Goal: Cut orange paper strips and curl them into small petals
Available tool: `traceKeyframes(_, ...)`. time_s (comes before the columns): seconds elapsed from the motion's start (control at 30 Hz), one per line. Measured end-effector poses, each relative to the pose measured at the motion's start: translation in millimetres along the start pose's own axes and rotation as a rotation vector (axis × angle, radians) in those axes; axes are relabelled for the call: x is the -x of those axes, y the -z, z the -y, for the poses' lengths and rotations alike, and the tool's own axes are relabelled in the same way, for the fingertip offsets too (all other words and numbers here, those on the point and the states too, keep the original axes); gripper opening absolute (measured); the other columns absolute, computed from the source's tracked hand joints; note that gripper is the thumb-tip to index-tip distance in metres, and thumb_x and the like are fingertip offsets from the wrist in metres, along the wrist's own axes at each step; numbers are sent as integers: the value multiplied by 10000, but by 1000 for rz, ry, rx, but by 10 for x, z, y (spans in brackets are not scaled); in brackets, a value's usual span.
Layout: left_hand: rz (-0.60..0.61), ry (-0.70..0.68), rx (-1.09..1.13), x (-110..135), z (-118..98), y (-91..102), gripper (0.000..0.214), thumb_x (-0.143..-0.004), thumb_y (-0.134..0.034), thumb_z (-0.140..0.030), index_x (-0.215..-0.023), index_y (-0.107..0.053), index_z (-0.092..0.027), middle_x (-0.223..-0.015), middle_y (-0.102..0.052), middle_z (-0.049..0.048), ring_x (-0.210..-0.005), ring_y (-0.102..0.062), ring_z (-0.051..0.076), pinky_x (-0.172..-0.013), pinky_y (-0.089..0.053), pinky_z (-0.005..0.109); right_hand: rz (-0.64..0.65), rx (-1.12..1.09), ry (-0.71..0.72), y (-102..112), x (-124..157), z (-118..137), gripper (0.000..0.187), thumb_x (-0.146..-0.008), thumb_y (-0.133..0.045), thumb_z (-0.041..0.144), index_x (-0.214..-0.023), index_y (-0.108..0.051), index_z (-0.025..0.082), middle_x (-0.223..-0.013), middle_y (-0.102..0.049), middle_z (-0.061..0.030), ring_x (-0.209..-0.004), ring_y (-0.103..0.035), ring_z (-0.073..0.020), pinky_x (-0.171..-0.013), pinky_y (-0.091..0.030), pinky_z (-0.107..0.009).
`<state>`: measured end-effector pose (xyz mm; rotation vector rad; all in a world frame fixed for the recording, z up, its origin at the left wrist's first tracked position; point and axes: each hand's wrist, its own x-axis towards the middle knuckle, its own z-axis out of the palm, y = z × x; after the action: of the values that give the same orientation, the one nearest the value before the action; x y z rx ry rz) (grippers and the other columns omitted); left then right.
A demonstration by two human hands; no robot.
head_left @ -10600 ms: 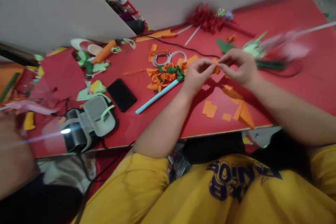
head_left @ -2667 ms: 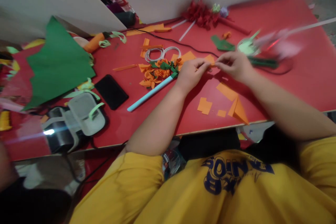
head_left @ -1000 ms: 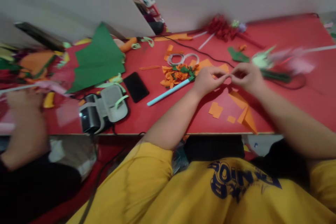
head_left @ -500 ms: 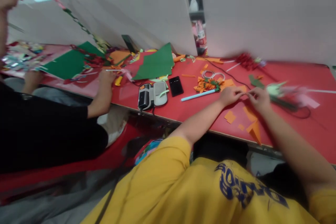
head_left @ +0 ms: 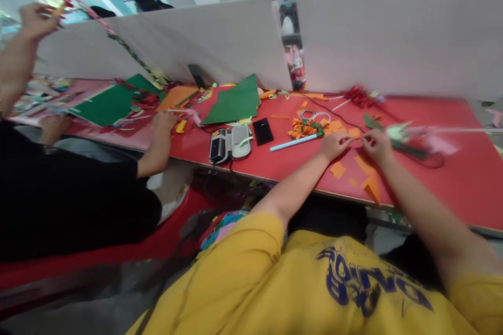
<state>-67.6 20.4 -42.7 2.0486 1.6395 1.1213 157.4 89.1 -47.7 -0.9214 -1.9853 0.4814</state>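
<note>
My left hand (head_left: 333, 145) and my right hand (head_left: 376, 144) are close together over the red table (head_left: 451, 183). Both pinch a small orange paper piece (head_left: 356, 133) between their fingertips. Left of my hands lies an orange paper flower with green bits (head_left: 308, 127) on a pale blue stick (head_left: 293, 142). Loose orange paper scraps (head_left: 365, 172) lie on the table under my wrists.
A black phone (head_left: 263, 131), a grey case (head_left: 231, 144), green paper sheets (head_left: 233, 102), tape rings (head_left: 314, 114), a red paper flower (head_left: 359, 96) and a green-and-pink paper flower (head_left: 408, 133) lie on the table. A person in black sits at left, one hand (head_left: 33, 18) raised. White partition boards (head_left: 385, 42) stand behind.
The view has swung up and left, showing the neighbour and the partitions. My hands stay pinched together on the orange piece in the same spot on the table.
</note>
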Motion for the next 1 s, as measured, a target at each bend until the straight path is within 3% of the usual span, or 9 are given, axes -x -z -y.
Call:
traceKeyframes(0.13,-21,20,10,-8,57,-24,234,-1135,-776,-336,-1185,-963,-204,-1203,-947,118,-934,-798,229,-923,-587,349,-36,26,-5,-26,18,-104,151,-984,-707,356,-896,-771,251,-914,-784,-108,-798,-718,-268,-747,-583,-411)
traceKeyframes(0.4,-7,38,42,2,111,-52,200,-1081,-808,-350,-1087,-964,-225,-1082,-951,84,-845,-789,209,-841,-569,328,-141,27,-97,34,-1,-176,80,-932,-716,288,-882,-761,244,-920,-815,-121,-764,-715,-257,-716,-596,-397)
traceKeyframes(0.57,-16,56,83,8,140,-44,210,-1075,-802,-361,-1090,-951,-213,-1091,-949,89,-850,-791,212,-840,-569,327,-155,-21,-153,81,65,-142,112,-898,-736,345,-900,-797,252,-879,-835,-105,-740,-707,-252,-728,-622,-405)
traceKeyframes(0.8,-31,85,152,0,176,-15,288,-1086,-741,-417,-1082,-919,-191,-941,-902,73,-803,-768,211,-775,-561,311,-238,-94,-272,256,246,-215,228,-906,-743,474,-950,-792,256,-889,-840,-101,-768,-734,-264,-762,-643,-422)
traceKeyframes(1.0,-42,100,187,-22,201,-7,285,-1054,-742,-437,-1042,-900,-201,-934,-890,69,-854,-796,230,-789,-589,317,-261,-107,-327,343,273,-240,301,-904,-793,551,-957,-799,255,-758,-706,-30,-708,-622,-234,-714,-558,-399)
